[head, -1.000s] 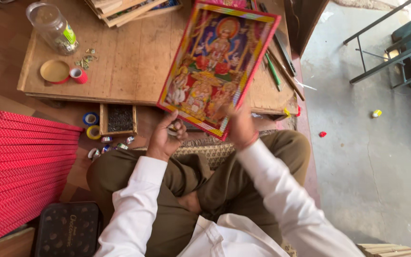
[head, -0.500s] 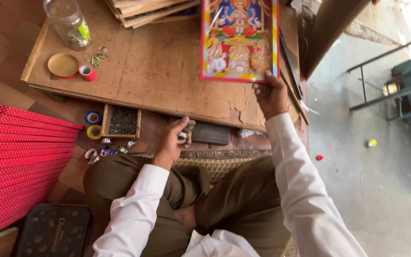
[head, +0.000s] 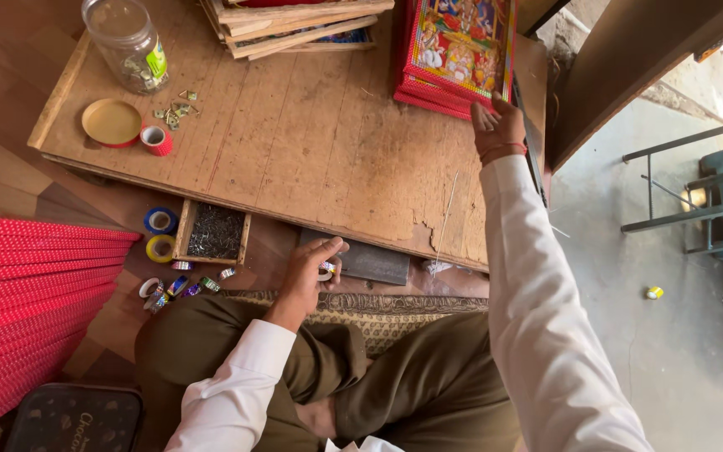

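Since half a second ago the framed picture [head: 462,46] has gone from upright in the right hand [head: 497,130] to lying flat on a red stack at the far right corner of the wooden board [head: 294,142]. That hand now rests at the picture's near edge, fingers spread and loosely open, touching it without gripping.

Head view: the left hand [head: 307,276] sits just off the board's near edge, beside a dark flat block [head: 366,261], fingers curled around a small tape roll [head: 326,269]. A tray of nails [head: 215,232] lies left of it, off the same edge.
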Demonstrator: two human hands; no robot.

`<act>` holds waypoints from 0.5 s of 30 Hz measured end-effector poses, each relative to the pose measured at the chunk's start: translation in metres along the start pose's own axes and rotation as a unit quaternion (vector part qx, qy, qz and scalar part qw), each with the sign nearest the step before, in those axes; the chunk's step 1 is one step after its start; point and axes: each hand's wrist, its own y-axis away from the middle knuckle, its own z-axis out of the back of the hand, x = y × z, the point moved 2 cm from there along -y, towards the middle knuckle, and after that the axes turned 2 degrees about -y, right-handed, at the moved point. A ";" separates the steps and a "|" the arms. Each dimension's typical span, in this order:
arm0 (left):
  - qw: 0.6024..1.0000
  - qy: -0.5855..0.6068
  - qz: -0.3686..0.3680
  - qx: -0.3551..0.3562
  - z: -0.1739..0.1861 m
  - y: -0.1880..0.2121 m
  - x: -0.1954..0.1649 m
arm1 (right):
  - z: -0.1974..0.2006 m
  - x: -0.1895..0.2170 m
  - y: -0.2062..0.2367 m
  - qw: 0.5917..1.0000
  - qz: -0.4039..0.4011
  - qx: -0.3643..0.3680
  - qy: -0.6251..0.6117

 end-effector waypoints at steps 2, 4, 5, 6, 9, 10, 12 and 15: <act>1.000 0.003 -0.001 -0.001 -0.001 -0.003 0.000 | 0.006 -0.012 0.009 0.998 0.048 -0.024 -0.018; 1.000 0.017 0.010 -0.005 0.000 -0.002 0.004 | 0.009 -0.040 0.038 0.998 0.042 0.056 -0.002; 1.000 0.011 0.014 -0.009 0.001 -0.003 0.007 | 0.006 -0.059 0.058 0.988 0.017 0.150 0.021; 1.000 0.006 0.015 -0.012 0.001 -0.005 0.011 | 0.001 -0.081 0.081 0.979 0.005 0.194 0.057; 0.999 0.031 -0.041 0.017 -0.001 -0.010 0.020 | -0.025 -0.146 0.171 0.927 -0.018 0.245 0.285; 0.997 0.075 -0.015 0.003 -0.001 -0.011 0.026 | -0.043 -0.162 0.202 0.897 -0.015 0.282 0.340; 0.996 0.054 -0.065 0.000 -0.006 -0.020 0.024 | -0.091 -0.186 0.263 0.840 0.007 0.370 0.397; 0.993 0.067 -0.097 -0.026 -0.010 -0.023 0.021 | -0.163 -0.222 0.345 0.750 0.101 0.514 0.404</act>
